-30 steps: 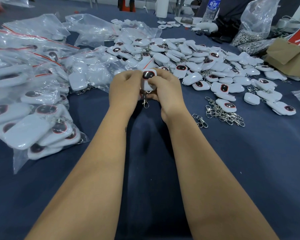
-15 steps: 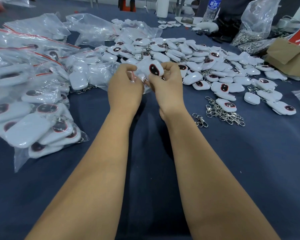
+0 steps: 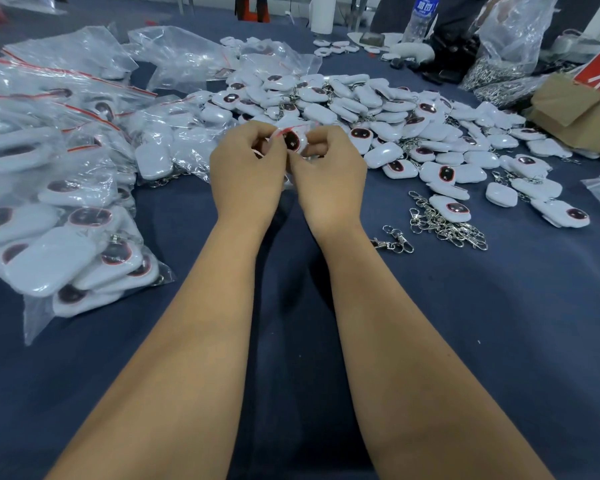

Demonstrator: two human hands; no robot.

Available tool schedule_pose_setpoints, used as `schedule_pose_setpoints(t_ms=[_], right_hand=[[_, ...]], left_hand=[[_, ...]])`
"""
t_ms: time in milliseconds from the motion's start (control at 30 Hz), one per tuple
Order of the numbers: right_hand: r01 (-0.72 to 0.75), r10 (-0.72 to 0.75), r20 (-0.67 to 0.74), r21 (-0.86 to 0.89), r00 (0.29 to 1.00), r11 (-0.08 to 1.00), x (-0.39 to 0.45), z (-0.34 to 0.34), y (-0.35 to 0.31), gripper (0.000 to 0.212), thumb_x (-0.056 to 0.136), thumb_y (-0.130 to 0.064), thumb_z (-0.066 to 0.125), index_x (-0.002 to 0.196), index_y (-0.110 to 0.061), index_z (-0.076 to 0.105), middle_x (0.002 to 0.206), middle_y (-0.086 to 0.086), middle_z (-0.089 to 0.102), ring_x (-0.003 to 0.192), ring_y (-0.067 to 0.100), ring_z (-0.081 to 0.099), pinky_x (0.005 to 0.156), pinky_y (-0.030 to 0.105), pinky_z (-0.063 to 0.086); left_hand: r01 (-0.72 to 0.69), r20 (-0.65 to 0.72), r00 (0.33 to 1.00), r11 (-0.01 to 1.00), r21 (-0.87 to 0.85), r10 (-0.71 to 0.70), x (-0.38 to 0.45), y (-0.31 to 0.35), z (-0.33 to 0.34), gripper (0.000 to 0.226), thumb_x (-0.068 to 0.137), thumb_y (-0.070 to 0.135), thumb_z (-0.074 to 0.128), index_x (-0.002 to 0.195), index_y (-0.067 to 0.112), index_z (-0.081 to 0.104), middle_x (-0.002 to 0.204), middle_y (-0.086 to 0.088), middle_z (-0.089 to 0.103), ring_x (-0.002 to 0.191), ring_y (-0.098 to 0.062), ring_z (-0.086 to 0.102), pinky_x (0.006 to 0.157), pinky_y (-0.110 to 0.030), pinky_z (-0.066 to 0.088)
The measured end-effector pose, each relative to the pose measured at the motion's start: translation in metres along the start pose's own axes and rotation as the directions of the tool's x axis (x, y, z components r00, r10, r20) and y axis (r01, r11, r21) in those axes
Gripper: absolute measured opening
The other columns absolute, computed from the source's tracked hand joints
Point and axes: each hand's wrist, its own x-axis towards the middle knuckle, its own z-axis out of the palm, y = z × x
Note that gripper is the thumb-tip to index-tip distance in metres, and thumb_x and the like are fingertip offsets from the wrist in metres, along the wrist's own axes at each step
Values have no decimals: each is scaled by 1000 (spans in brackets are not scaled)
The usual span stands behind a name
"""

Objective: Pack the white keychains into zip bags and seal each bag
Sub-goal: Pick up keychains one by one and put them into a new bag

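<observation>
Surface: covered in dark blue cloth, spread wide under everything.
Packed bags: heaped along the left side, clear with red zip strips, stuffed with white keychains.
Loose keychains: piled beyond the hands and trailing off to the right, unbagged, many with dark oval faces turned up.
Cardboard box: sat at the far right edge, well apart from the work.
Metal clasps: lay tangled just right of the right forearm, near the nearest loose pieces.
Left hand: fingers curled, pinched the left end of the zip bag's red strip.
Right hand: fingers curled, pinched the same bag close beside the left hand, knuckles nearly touching.
Zip bag: held raised over the surface between both hands, red strip visible across the top; how far the strip was closed could not be told.
Keychain in bag: sat inside the bag between the fingertips, dark face toward the camera.
Step, as judged: sealing the strip.
Risk, partial seal: likely if the pinch skipped a stretch of the strip, leaving a gap for the piece to slip out.
Risk, snagged clasp: possible if the ring or chain lay across the zip line, keeping the tracks from meeting.
Risk, mixing: an unsealed bag dropped on the left heap would pass as finished.
</observation>
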Motion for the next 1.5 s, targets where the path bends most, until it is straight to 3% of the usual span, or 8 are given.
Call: schedule_pose_setpoints(t_ms=[133,300,567,667,767,1000,1200,1500], right_hand=[[209,-182,156,-180,971,961,-2,2,4,18,92,-9,61,75,-9,66,89,-1,53,79,11,48,72,23,39],[232,-243,4,-311,970,922,1,-9,1,31,92,-9,57,122,-9,66,125,8,51,117,23,49,100,35,41],[54,86,189,-631,978,774,12,-28,16,67,95,-18,45,156,-29,19,164,7,11,149,27,15,119,43,19],[166,97,313,-713,945,682,14,-25,19,48,97,-26,41,145,-25,43,146,5,43,138,27,34,115,46,23],[70,59,183,-627,981,776,15,-26,16,30,91,-20,46,114,-21,66,118,1,63,115,26,53,103,41,37],[136,91,289,-676,953,724,14,-24,21,53,96,-35,47,148,-31,38,154,7,33,140,28,29,113,41,25],[93,22,173,-627,985,773,14,-24,18,28,88,-19,52,107,-25,72,116,0,66,112,26,56,98,37,40],[-62,65,10,-208,998,976,6,-22,11,20,79,-4,53,91,-19,47,69,-10,50,64,11,47,62,30,41]], left_hand=[[-21,-26,999,1000,-21,21,0,2,-2,16,89,20,60,79,30,66,74,11,65,72,-9,59,68,-20,46],[85,-82,992,986,-146,-97,4,-2,-3,13,89,19,63,77,21,68,59,14,57,54,2,47,58,-15,39],[300,-187,886,833,-464,-424,16,-8,-10,30,87,10,61,59,15,50,63,-7,42,66,-23,36,61,-30,34],[272,-206,886,826,-493,-415,15,-5,-9,31,90,10,60,61,18,50,58,1,44,58,-19,39,55,-25,35],[243,-235,886,832,-499,-400,16,-5,-8,27,91,9,57,66,19,54,60,5,47,52,-10,40,52,-21,37],[176,-189,954,946,-271,-232,14,-10,-7,25,90,17,62,66,26,59,52,18,50,49,3,42,59,-16,37],[152,77,986,987,-46,-148,6,-8,0,12,88,18,60,93,23,68,70,13,61,49,8,54,47,-7,36],[77,104,991,994,81,-85,7,-13,-2,10,89,12,55,86,18,62,89,-1,64,79,-17,59,78,-37,53]])
